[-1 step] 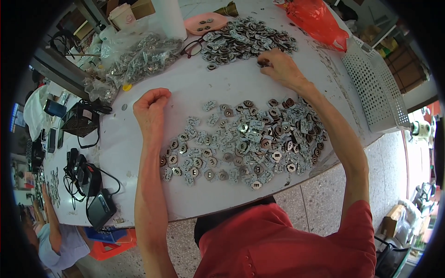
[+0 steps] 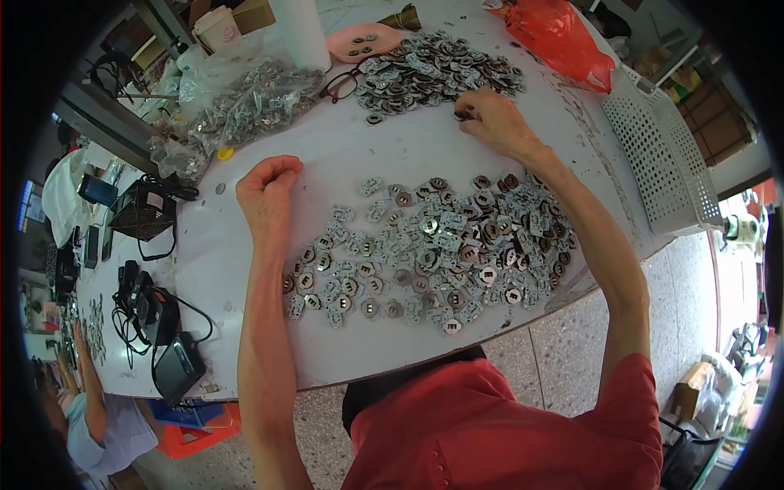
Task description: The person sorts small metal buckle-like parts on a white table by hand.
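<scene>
Observed at a white table: left hand resting on the bare tabletop, fingers curled into a loose fist, contents not discernible. Positioned just beyond the left edge of the near spread of small flat grey and brown metal pieces, laid out across the table's near half. Right hand extended farther, fingertips pinched together at the near edge of the far heap of similar grey metal pieces; held item too small to confirm. Noted beyond that heap: pink shallow tray holding a few pieces, dark-framed spectacles beside it. Clear plastic bags of metal parts far left. Orange plastic bag far right. White perforated basket at right edge. Black charger with cables near left.
</scene>
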`<state>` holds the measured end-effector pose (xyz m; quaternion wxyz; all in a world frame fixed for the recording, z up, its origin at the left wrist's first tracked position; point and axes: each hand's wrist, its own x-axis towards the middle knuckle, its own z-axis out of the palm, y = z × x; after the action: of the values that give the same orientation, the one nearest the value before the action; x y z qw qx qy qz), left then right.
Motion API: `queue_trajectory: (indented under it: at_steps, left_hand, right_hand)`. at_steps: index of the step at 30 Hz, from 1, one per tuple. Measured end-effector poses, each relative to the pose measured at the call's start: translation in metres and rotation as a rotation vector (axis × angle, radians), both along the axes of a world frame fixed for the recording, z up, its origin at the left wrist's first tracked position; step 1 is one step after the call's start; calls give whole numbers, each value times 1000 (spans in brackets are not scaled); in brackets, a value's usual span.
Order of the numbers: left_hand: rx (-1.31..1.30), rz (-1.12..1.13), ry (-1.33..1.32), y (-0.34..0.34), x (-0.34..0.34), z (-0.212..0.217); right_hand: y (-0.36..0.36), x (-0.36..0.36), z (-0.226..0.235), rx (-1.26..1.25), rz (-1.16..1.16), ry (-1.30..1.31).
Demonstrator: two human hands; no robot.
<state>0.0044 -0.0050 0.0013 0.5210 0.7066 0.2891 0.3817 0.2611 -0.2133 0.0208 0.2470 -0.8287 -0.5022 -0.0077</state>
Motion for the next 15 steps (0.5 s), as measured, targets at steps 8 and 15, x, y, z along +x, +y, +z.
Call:
queue_trajectory:
  at_steps: [8,15]
  left_hand:
    - [-5,-12,-16,4,-3,-2]
    - [-1,-18,-16,1,1,-1]
  right_hand:
    - [-2,-18,2,-18,-8,4]
    - [-9,-20,15,-19,50,252]
